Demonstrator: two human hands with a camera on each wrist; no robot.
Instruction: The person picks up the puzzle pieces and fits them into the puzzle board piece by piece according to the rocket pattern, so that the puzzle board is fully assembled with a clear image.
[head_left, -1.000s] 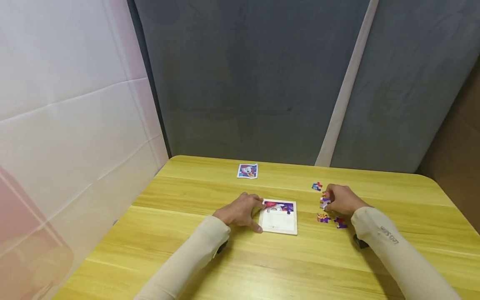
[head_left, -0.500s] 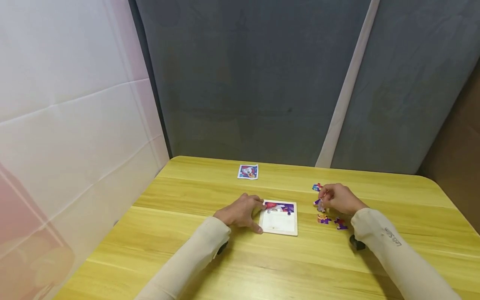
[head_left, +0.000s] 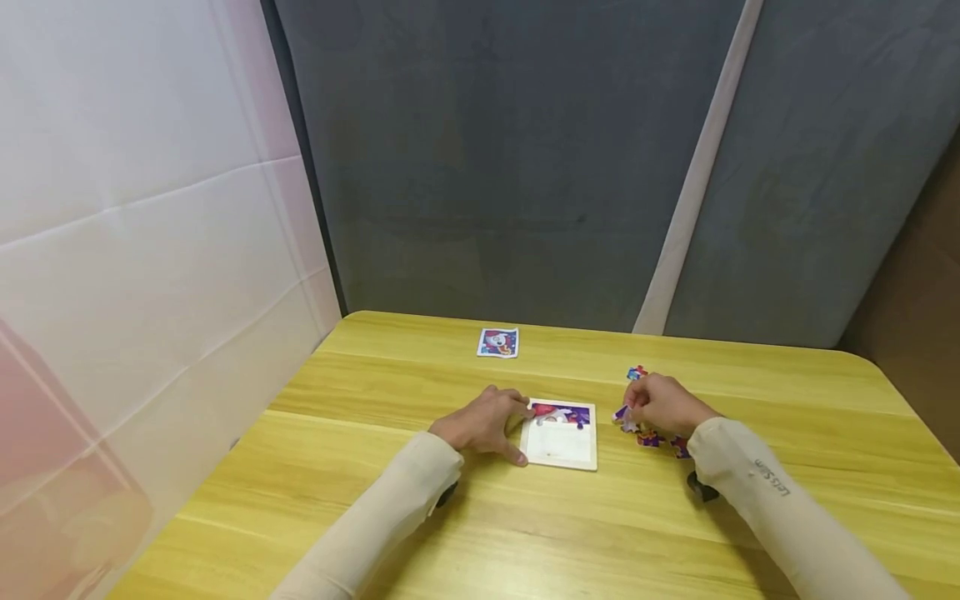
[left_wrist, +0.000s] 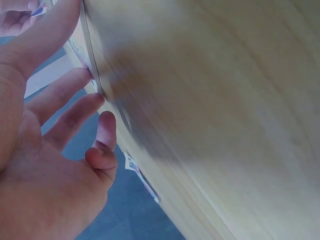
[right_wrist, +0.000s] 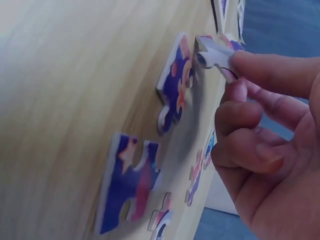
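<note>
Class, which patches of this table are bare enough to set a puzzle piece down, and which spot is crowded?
Bare wood lies between the picture card and the puzzle board, and along the near table edge. It is crowded around the right hand, among the loose puzzle pieces.

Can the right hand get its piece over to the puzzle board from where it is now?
Probably yes. The right hand pinches a piece just right of the board, with bare table between; the left hand touches only the board's left edge.

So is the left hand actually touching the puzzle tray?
Touching. In the left wrist view the fingertips press against the edge of the puzzle tray; the head view agrees, the left hand resting at the tray's left side.
</note>
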